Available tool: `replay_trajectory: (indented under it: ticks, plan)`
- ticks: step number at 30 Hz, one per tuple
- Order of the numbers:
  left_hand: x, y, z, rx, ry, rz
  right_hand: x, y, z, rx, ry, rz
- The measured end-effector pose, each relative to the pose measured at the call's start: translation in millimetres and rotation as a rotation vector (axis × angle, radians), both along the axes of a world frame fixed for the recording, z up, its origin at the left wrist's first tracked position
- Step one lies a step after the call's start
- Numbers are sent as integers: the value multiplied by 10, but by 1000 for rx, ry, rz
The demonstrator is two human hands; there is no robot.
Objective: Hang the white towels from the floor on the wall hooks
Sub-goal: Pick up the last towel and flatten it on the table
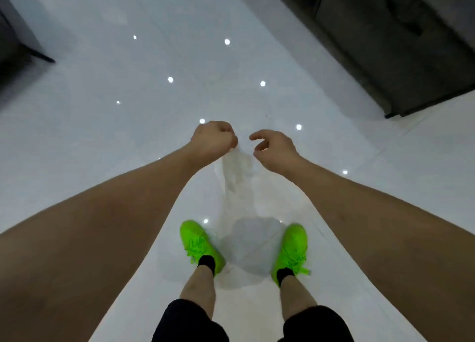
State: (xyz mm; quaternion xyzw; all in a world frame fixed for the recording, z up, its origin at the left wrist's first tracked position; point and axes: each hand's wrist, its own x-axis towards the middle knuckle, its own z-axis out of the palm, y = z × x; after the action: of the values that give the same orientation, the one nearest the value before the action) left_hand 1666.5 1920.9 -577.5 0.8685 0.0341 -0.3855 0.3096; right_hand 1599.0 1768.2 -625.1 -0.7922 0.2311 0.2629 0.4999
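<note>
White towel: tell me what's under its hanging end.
The white towel, gripped by the left hand, hangs over the glossy floor between two green shoes. Its shadow is there; nothing else shows.

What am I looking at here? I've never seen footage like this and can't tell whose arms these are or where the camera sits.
There is no machine: a person wears a wide-angle camera on the head, looking forward and down, so you see their own arms, legs and feet. This is the only view.

The left hand is curled into a fist, gripping the top of a white towel, which hangs down towards the floor and is hard to see against it. The right hand hovers beside it with loosely bent fingers, holding nothing.

Below are two bright green shoes on a glossy white tiled floor; the bright dots are reflections of lights. Whether the pale grey patch between the shoes is another towel or a shadow is unclear. A dark cabinet stands at upper right. No wall hooks are in view.
</note>
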Motion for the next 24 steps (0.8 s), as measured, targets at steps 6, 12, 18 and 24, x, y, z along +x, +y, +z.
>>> replay_trajectory:
  ticks: [6, 12, 18, 24]
  plan:
    - [207, -885, 2294, -174, -161, -227, 355, -871, 2380, 111, -280, 123]
    - [100, -1751, 4069, -293, -398, -375, 97, -1826, 4232, 16, -462, 218]
    - [-173, -2615, 5140, -339, -735, -562, -394, -2656, 5328, 27, -611, 114]
    - [-393, -3512, 5661, -446, -938, -677, -863, -3451, 5816, 11, -694, -36]
